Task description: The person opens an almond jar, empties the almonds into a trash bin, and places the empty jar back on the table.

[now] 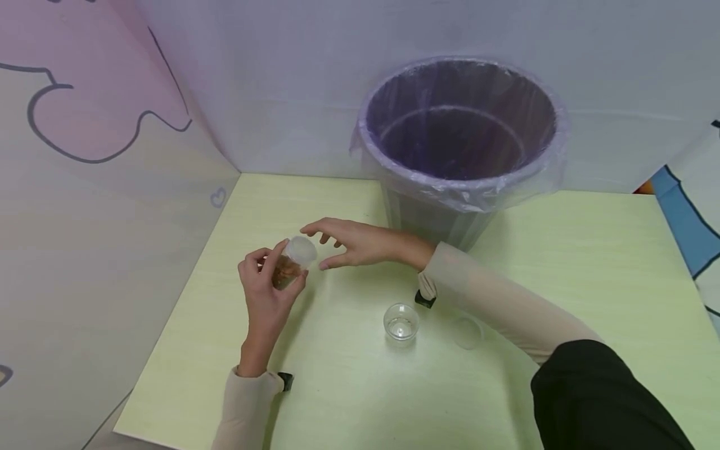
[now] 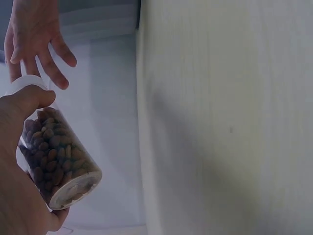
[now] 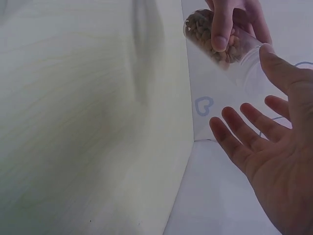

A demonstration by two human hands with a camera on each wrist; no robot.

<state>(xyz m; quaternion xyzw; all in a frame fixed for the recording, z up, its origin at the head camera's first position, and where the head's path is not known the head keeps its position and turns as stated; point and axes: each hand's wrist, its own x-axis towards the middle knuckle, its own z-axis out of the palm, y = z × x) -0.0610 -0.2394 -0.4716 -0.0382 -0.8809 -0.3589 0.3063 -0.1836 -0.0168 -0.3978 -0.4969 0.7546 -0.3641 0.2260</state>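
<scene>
My left hand (image 1: 263, 294) grips a clear jar of almonds (image 2: 56, 152), held tilted above the table with fingers on one side and thumb on the other. Its white translucent lid (image 1: 302, 250) points up and toward my right hand (image 1: 362, 242). That hand is spread beside the lid, fingers parted and holding nothing. In the right wrist view its thumb overlaps the lid end of the jar (image 3: 239, 54); whether they touch I cannot tell. A small clear cup (image 1: 402, 323) stands upright on the table, nearer to me.
On the pale green table (image 1: 360, 400), a clear round lid (image 1: 467, 332) lies right of the cup, beside my right sleeve. A large bin (image 1: 472, 185) lined with a purple bag stands at the back, behind my right forearm. Walls (image 1: 292, 125) border the back and left.
</scene>
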